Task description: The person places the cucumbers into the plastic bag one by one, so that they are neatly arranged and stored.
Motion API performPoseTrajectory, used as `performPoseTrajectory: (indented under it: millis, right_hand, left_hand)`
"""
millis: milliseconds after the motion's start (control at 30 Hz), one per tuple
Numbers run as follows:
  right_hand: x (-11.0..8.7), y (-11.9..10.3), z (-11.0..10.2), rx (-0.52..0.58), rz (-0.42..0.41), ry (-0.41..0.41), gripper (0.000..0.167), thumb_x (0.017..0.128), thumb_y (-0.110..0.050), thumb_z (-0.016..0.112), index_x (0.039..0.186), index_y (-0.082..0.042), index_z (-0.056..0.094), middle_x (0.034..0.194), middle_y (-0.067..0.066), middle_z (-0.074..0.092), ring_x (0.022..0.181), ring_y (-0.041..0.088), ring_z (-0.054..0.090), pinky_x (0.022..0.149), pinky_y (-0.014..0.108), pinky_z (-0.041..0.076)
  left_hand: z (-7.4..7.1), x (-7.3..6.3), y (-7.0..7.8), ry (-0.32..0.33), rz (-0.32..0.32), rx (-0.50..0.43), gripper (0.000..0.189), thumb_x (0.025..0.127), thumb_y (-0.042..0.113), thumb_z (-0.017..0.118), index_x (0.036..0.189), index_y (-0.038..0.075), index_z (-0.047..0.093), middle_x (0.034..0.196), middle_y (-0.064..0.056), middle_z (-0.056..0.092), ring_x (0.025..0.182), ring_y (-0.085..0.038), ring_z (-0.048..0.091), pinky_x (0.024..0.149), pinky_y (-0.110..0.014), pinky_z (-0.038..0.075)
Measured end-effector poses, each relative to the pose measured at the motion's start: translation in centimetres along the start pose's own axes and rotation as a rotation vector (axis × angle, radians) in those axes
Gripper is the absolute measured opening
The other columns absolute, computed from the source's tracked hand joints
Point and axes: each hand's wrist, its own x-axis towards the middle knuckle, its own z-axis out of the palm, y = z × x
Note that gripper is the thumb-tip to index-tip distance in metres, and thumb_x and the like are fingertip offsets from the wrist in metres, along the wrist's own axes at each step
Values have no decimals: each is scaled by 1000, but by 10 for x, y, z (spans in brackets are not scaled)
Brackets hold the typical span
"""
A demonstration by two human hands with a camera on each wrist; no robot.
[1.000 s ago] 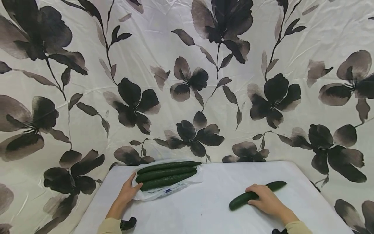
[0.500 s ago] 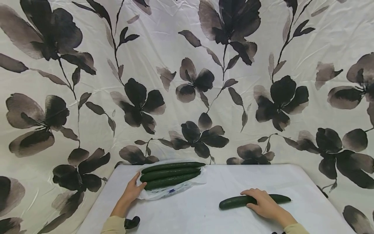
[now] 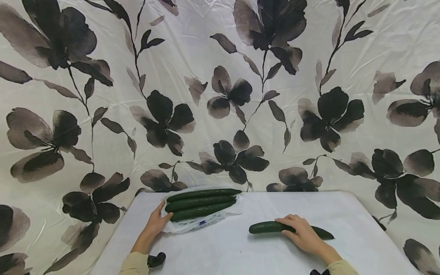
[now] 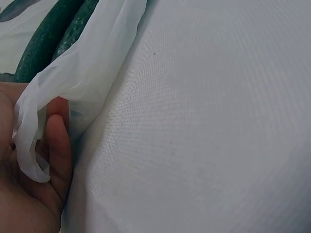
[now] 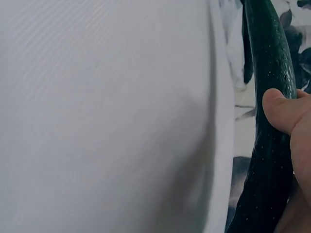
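My right hand grips a dark green cucumber around its middle, over the right half of the table. In the right wrist view my thumb lies across the speckled skin of that cucumber, whose lower end darkens. At the back left, several more cucumbers lie side by side on a white plastic bag. My left hand is at the bag's left end, thumb beside the nearest cucumber. The left wrist view has a fold of the bag held within my curled fingers.
A white cloth covers the table, with its back edge against a hanging floral sheet. A black wrist device sits by my left sleeve.
My right hand has carried the cucumber leftward and turned it, so its right end now points slightly toward me. The left hand and bag stay put while the head view shifts slightly.
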Motion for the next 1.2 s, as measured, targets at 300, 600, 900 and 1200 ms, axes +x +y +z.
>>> performPoseTrajectory:
  millis: [300,600,900,1200]
  right_hand:
    - [33,-28,2,-118,-94,7,51,84,-17,76,131,-29,61,103,-12,59,87,6,55,71,36,46]
    - [64,-55,11,-127,-155,-12,50,86,-20,74,134,-28,60,106,-10,58,79,2,53,65,24,49]
    - [97,-74,16,36,-172,55,44,82,-22,79,123,-27,66,110,-12,61,92,4,60,75,30,54]
    - [126,-86,26,100,-192,37,39,83,-22,78,121,-24,68,109,-11,61,92,5,59,74,27,53]
  left_hand:
    - [-1,-1,0,3,-8,-3,73,97,18,58,153,-2,16,153,-33,16,139,-51,13,112,-60,14]
    - [0,-5,-1,8,-8,-3,72,97,16,58,153,-2,17,153,-33,16,139,-52,14,112,-59,15]
    - [0,-4,-1,2,-18,8,73,97,18,59,153,-2,17,153,-33,17,138,-52,15,112,-59,16]
    - [0,-3,0,8,-15,5,73,97,19,58,153,-2,17,154,-33,16,139,-51,14,113,-58,15]
